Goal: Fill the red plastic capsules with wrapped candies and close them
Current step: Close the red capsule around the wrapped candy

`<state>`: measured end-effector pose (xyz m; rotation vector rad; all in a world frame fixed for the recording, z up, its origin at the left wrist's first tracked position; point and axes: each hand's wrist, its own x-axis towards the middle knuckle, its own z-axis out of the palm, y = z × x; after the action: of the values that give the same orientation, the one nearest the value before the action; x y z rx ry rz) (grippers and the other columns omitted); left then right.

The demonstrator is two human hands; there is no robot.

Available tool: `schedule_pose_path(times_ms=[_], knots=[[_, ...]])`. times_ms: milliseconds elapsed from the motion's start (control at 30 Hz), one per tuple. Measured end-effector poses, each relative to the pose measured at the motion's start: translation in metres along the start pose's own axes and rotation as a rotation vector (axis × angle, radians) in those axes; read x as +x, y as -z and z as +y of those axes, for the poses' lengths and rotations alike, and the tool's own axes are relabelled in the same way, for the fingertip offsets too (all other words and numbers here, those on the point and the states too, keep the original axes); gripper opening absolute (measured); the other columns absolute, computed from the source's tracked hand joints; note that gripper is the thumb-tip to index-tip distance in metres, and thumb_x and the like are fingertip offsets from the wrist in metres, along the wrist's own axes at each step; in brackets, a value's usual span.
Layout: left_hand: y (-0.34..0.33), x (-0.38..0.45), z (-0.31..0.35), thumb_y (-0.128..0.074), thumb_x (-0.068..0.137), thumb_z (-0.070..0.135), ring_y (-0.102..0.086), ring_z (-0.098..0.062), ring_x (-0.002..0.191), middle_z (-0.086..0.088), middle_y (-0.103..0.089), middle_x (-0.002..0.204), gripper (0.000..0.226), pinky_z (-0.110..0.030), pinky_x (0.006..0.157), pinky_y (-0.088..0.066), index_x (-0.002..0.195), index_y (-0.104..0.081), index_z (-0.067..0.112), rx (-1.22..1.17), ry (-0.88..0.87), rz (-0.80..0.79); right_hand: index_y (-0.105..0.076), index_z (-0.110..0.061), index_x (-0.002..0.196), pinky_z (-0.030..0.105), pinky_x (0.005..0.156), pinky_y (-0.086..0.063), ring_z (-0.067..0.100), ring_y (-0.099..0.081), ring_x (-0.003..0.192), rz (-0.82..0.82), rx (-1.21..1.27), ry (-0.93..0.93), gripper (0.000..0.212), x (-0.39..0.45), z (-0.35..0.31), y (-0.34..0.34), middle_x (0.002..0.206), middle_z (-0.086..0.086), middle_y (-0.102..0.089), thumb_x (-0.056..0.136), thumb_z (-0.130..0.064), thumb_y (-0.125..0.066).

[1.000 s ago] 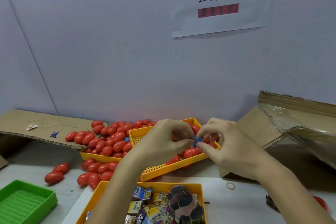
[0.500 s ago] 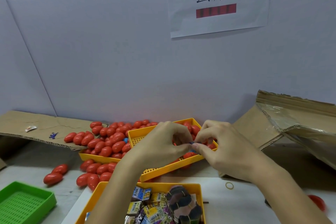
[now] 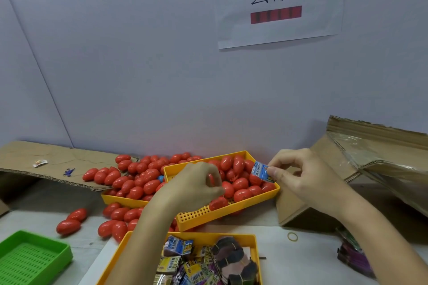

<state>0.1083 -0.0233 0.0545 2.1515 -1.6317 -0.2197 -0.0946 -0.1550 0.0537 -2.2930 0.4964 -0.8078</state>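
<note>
Hands have parted — right hand [image 3: 298,176] pinches blue candy [image 3: 259,171]; left hand [image 3: 196,184] curled, contents unclear.

We see the red plastic capsules [image 3: 240,194], glossy and egg-shaped, heaped in a tilted yellow perforated tray [image 3: 201,215] at the table's centre; more of them crowd a second yellow tray [image 3: 120,200] behind and to the left, and others lie loose on the table around it. All those we can make out appear closed. One wrapped candy [image 3: 260,171], a small blue packet with a barcode, sits pinched above the centre tray's right end. More wrapped candies [image 3: 185,261], in blue, yellow and purple printed wrappers, lie jumbled in a third yellow tray [image 3: 254,238] nearest us
</note>
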Motion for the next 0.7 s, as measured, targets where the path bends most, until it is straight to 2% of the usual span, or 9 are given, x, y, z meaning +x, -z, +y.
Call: schedule_pose_path(times_ms=[133, 200, 267, 367, 467, 567, 633, 700], knots=[[-0.015, 0.001, -0.007, -0.063, 0.095, 0.034, -0.053, -0.005, 0.082, 0.010, -0.055, 0.101, 0.018, -0.014, 0.061, -0.038, 0.112, -0.066, 0.029, 0.120, 0.071, -0.101, -0.071, -0.027, 0.081, 0.015, 0.061, -0.047, 0.001, -0.059, 0.091, -0.002, -0.014, -0.016, 0.012, 0.000, 0.001, 0.000, 0.085, -0.011, -0.067, 0.091, -0.026, -0.064], [-0.021, 0.003, -0.010, -0.062, 0.095, 0.034, -0.053, -0.013, 0.102, 0.006, -0.055, 0.114, 0.025, -0.018, 0.073, -0.039, 0.121, -0.064, 0.031, 0.130, 0.081, -0.101, -0.070, -0.028, 0.082, 0.014, 0.060, -0.046, 0.001, -0.059, 0.091, -0.003, -0.024, -0.019, 0.012, 0.001, 0.001, -0.001, 0.086, -0.013, -0.066, 0.091, -0.027, -0.064], [-0.026, 0.004, -0.013, -0.062, 0.095, 0.034, -0.051, -0.019, 0.112, 0.005, -0.054, 0.115, 0.029, -0.024, 0.081, -0.041, 0.124, -0.062, 0.031, 0.134, 0.083, -0.090, -0.070, -0.028, 0.083, 0.013, 0.059, -0.045, 0.001, -0.059, 0.091, -0.003, -0.037, -0.016, 0.011, 0.001, 0.001, -0.002, 0.086, -0.015, -0.065, 0.092, -0.027, -0.063], [-0.030, 0.005, -0.015, -0.063, 0.094, 0.034, -0.048, -0.012, 0.099, 0.009, -0.049, 0.105, 0.029, -0.023, 0.078, -0.042, 0.123, -0.061, 0.030, 0.135, 0.079, -0.073, -0.070, -0.028, 0.084, 0.011, 0.058, -0.046, 0.001, -0.059, 0.092, -0.001, -0.045, -0.014, 0.010, 0.001, 0.001, -0.002, 0.086, -0.014, -0.065, 0.092, -0.027, -0.063], [-0.023, 0.006, -0.013, -0.066, 0.090, 0.034, -0.053, -0.005, 0.089, 0.012, -0.054, 0.104, 0.024, -0.018, 0.069, -0.045, 0.113, -0.061, 0.030, 0.084, 0.070, -0.016, -0.070, -0.029, 0.083, 0.012, 0.060, -0.046, 0.001, -0.059, 0.092, 0.012, -0.047, -0.005, 0.011, 0.001, -0.001, -0.001, 0.086, -0.014, -0.065, 0.092, -0.027, -0.063], [-0.012, 0.006, -0.008, -0.073, 0.084, 0.025, -0.068, -0.011, 0.084, 0.011, -0.063, 0.103, 0.019, -0.028, 0.074, -0.059, 0.100, -0.063, 0.029, -0.225, 0.047, 0.089, -0.071, -0.028, 0.085, 0.011, 0.062, -0.048, -0.003, -0.059, 0.091, 0.036, -0.035, 0.015, 0.011, 0.001, -0.002, 0.001, 0.085, -0.013, -0.067, 0.092, -0.026, -0.062], [-0.007, 0.004, 0.001, -0.075, 0.083, 0.015, -0.074, -0.019, 0.081, 0.004, -0.068, 0.104, 0.023, -0.033, 0.073, -0.062, 0.097, -0.065, 0.029, -0.537, 0.015, 0.089, -0.072, -0.027, 0.085, 0.011, 0.064, -0.050, -0.002, -0.060, 0.089, 0.051, -0.018, 0.028, 0.011, 0.001, -0.003, 0.002, 0.084, -0.013, -0.069, 0.092, -0.025, -0.063], [-0.005, 0.003, 0.008, -0.076, 0.081, 0.012, -0.075, -0.028, 0.086, -0.006, -0.068, 0.109, 0.025, -0.038, 0.077, -0.062, 0.099, -0.069, 0.029, -0.802, -0.007, 0.054, -0.072, -0.027, 0.084, 0.012, 0.065, -0.051, -0.001, -0.062, 0.088, 0.062, 0.003, 0.036, 0.012, 0.001, -0.004, 0.003, 0.082, -0.013, -0.070, 0.092, -0.024, -0.063]])
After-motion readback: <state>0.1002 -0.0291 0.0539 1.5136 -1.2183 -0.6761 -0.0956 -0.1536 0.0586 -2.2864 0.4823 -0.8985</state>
